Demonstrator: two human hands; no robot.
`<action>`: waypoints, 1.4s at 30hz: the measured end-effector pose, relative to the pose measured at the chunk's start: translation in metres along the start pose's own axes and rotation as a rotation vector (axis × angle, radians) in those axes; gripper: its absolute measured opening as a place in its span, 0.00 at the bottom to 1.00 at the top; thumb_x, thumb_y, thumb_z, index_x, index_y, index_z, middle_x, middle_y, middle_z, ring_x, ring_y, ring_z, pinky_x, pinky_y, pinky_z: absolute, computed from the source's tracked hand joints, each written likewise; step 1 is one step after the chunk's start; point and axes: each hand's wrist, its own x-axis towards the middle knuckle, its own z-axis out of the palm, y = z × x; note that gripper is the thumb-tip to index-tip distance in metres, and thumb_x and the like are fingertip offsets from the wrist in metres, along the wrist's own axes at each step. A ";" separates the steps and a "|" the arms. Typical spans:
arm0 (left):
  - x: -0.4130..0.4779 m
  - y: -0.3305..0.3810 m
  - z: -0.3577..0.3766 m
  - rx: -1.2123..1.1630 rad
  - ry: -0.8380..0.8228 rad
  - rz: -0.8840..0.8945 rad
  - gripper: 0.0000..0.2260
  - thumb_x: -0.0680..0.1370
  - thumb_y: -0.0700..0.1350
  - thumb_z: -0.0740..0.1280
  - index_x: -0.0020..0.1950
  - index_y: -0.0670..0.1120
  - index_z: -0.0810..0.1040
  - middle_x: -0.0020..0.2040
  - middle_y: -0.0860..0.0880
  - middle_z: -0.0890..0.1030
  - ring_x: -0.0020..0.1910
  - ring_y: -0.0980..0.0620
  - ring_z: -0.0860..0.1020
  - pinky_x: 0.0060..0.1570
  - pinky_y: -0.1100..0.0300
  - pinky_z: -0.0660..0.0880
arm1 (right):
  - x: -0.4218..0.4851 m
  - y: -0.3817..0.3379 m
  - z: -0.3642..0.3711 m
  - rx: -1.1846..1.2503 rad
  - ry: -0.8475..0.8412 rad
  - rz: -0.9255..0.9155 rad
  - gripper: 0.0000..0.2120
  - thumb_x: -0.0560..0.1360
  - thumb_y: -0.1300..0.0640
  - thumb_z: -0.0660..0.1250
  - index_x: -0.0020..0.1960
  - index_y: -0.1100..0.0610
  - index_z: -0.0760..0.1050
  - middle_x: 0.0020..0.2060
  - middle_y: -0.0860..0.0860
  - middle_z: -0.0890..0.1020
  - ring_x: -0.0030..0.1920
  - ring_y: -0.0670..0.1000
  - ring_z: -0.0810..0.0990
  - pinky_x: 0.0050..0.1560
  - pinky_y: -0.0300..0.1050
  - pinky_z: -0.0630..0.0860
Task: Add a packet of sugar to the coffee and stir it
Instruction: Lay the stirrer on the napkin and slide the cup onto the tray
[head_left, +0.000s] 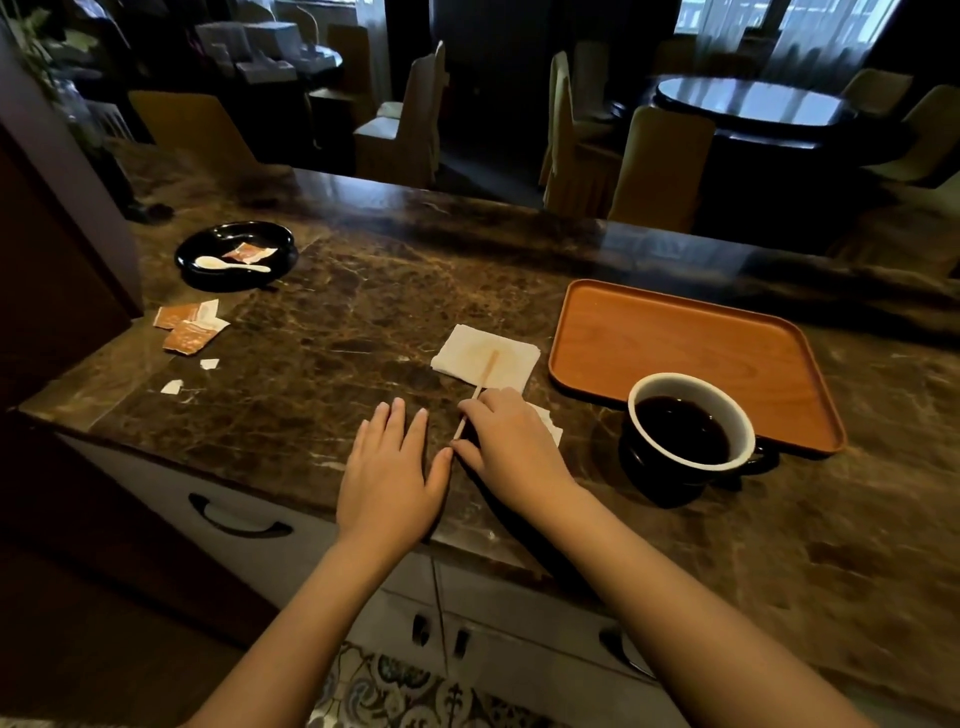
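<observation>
A dark cup of black coffee (691, 428) stands on the marble counter at the right, just in front of an orange tray (675, 353). A thin wooden stir stick (485, 375) lies slanted across a stained white napkin (485, 356). My right hand (511, 441) rests over the stick's near end with fingers curled on it. My left hand (395, 462) lies flat on the counter beside it, fingers spread, holding nothing. Torn orange sugar packets (188, 325) lie at the far left.
A black dish (236, 254) at the back left holds a white spoon (228, 264) and another torn packet. Small paper scraps (171, 386) lie near the left edge. Drawers sit below the counter; chairs and a round table stand beyond it.
</observation>
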 end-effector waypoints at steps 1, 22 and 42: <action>0.000 0.000 0.000 0.004 0.003 0.002 0.25 0.78 0.56 0.53 0.72 0.46 0.59 0.75 0.43 0.57 0.74 0.47 0.52 0.72 0.53 0.47 | -0.001 0.001 0.000 0.004 0.006 0.001 0.18 0.75 0.52 0.64 0.61 0.59 0.72 0.56 0.56 0.76 0.57 0.54 0.71 0.55 0.47 0.70; 0.000 0.022 -0.006 -0.082 -0.074 -0.031 0.25 0.78 0.53 0.55 0.73 0.45 0.57 0.76 0.43 0.55 0.75 0.47 0.49 0.72 0.51 0.46 | -0.073 0.030 -0.073 0.090 0.180 0.150 0.15 0.73 0.54 0.66 0.60 0.54 0.74 0.53 0.49 0.77 0.57 0.47 0.70 0.54 0.38 0.65; -0.020 0.134 0.029 -0.166 -0.190 0.332 0.26 0.78 0.57 0.52 0.74 0.48 0.54 0.76 0.49 0.53 0.74 0.54 0.46 0.68 0.60 0.41 | -0.137 0.151 -0.101 0.395 0.089 0.435 0.16 0.76 0.48 0.60 0.64 0.46 0.68 0.55 0.43 0.75 0.54 0.42 0.74 0.51 0.40 0.70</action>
